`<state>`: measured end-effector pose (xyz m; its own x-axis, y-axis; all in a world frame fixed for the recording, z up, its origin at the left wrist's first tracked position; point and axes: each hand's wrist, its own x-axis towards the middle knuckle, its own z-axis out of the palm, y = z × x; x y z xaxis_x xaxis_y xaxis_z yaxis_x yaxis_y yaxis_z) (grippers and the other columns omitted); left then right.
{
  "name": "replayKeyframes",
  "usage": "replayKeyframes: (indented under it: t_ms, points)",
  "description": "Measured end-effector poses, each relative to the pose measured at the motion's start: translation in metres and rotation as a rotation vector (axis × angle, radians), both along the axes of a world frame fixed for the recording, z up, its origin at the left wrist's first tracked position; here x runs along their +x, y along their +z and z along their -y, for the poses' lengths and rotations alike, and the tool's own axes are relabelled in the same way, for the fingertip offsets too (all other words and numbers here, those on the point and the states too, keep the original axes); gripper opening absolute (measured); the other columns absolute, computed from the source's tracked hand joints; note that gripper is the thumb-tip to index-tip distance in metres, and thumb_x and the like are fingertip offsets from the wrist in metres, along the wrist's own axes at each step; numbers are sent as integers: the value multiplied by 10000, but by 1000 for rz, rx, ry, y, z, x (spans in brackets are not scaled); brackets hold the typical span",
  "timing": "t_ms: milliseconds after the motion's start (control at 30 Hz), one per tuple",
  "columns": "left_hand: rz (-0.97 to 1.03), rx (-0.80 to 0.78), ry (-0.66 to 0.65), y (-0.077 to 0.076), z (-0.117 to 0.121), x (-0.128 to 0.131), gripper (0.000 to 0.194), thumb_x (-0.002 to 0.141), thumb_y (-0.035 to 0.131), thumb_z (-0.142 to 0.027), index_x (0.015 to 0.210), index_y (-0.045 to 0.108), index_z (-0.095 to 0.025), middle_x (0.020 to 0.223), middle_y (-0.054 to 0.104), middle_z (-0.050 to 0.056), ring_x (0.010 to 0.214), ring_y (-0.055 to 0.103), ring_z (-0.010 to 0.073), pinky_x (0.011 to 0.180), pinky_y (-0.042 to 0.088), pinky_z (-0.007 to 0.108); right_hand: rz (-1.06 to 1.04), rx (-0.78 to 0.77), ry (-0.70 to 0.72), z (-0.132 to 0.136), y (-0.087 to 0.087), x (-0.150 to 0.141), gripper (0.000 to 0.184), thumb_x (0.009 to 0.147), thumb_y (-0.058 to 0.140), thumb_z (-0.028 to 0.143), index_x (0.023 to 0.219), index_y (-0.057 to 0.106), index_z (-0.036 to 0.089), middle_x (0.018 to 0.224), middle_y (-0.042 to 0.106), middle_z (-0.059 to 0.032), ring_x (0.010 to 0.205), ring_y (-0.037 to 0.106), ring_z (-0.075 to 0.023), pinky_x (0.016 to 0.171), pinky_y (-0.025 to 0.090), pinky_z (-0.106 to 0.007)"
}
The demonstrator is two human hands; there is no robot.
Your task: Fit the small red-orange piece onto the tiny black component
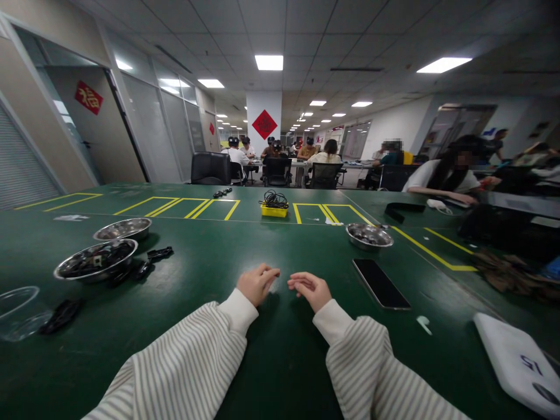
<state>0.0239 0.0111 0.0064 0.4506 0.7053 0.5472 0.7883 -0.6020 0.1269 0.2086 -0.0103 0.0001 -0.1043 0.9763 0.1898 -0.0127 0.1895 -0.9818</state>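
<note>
My left hand (pixel 257 284) is over the middle of the green table (pixel 280 361), its fingers bent and drawn together toward the right. Whatever lies between its fingertips, if anything, is too small to make out. Facing it across a narrow gap, my right hand (pixel 311 288) has loosely bent fingers pointing left, with no object visible in it. The closest thing to my right hand is a black-screened phone (pixel 381 284) lying flat. Left of my left hand lie black pieces (pixel 160 253), beside a metal bowl (pixel 65 274) filled with dark parts.
Another metal bowl (pixel 122 229) stands behind the filled one. A clear plastic cup (pixel 20 315) lies at left. Ahead sits a yellow box (pixel 274 212) of black cables. To the right are a bowl of parts (pixel 370 236), an earbud (pixel 423 325) and a white case (pixel 510 356). A person (pixel 450 172) sits beyond.
</note>
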Motion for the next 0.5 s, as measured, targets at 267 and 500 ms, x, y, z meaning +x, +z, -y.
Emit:
replayKeyframes:
  t_ms: [267,500]
  points:
    - [175,-168,647,12,-49,-98,278,809,389,-281,1038,528,-207,917,487,21,640,465,79,601,351,191,85,-104,0,-3,-2,3,130,628,541,177,723,609,119,647,646,-56,552,597,-128,437,427,-200]
    - [36,-264,734,3,-53,-110,250,774,405,-221,919,604,-182,812,455,48,637,464,143,545,332,248,98,-126,5,-3,-1,2,125,619,532,164,705,611,122,606,632,-33,498,572,-102,421,407,-189]
